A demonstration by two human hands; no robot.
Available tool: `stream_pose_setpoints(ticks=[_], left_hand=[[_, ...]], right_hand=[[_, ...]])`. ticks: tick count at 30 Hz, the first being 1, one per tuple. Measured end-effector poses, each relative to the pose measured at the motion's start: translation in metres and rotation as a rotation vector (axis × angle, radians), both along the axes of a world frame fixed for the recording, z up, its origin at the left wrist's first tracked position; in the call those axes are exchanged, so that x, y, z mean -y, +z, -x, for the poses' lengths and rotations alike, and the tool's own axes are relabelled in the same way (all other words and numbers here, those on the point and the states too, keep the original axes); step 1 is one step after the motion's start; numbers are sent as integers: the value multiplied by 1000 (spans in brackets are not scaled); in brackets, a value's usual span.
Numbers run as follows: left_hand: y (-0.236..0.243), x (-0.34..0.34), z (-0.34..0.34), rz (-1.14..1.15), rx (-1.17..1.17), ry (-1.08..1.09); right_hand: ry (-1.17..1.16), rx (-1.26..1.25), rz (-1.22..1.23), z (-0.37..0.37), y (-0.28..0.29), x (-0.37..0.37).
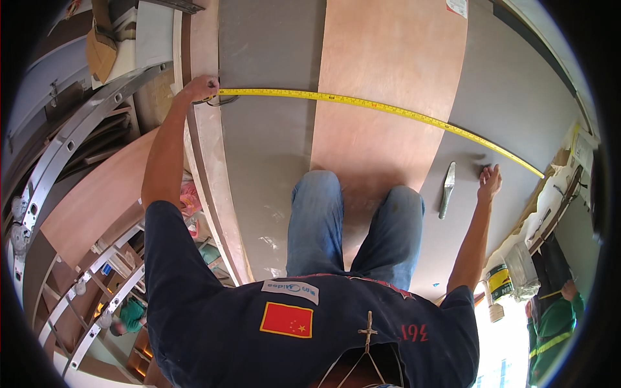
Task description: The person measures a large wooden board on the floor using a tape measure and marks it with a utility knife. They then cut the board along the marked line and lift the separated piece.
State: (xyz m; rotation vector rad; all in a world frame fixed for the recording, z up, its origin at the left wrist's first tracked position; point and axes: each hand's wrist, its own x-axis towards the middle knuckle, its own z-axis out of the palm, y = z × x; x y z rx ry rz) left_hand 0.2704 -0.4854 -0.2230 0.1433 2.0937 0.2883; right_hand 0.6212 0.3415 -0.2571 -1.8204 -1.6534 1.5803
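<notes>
A yellow tape measure (pixel 362 102) is stretched across a plywood panel (pixel 388 48) and the grey boards (pixel 268 42) on either side of it. Its left end is in my left hand (pixel 202 88), closed at the light wooden edge strip; the fingers hide most of what they grip. The far right end of the blade reaches the torn paper-like edge. Below that stretch, apart from the blade, hovers my right hand (pixel 490 183) with fingers curled together; a small dark shape shows at the fingertips. Left of it a putty knife (pixel 447 189) lies on the grey board.
At the left are metal ladders (pixel 71 145), one below the other, and stacked boards. A yellow-and-black can (pixel 499 283) and a plastic-wrapped bundle (pixel 521 268) stand lower right. A person in green (pixel 553 343) is beyond; another green-clad person (pixel 131 315) appears lower left.
</notes>
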Motion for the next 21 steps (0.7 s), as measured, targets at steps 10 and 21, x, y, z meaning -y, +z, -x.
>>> stream_pose_setpoints(ticks=[10, 21], left_hand=[[-10, 8, 2, -30, 10, 18], [-12, 8, 3, -11, -15, 9]], right_hand=[[99, -61, 67, -17, -2, 19], [114, -11, 93, -9, 11, 23]])
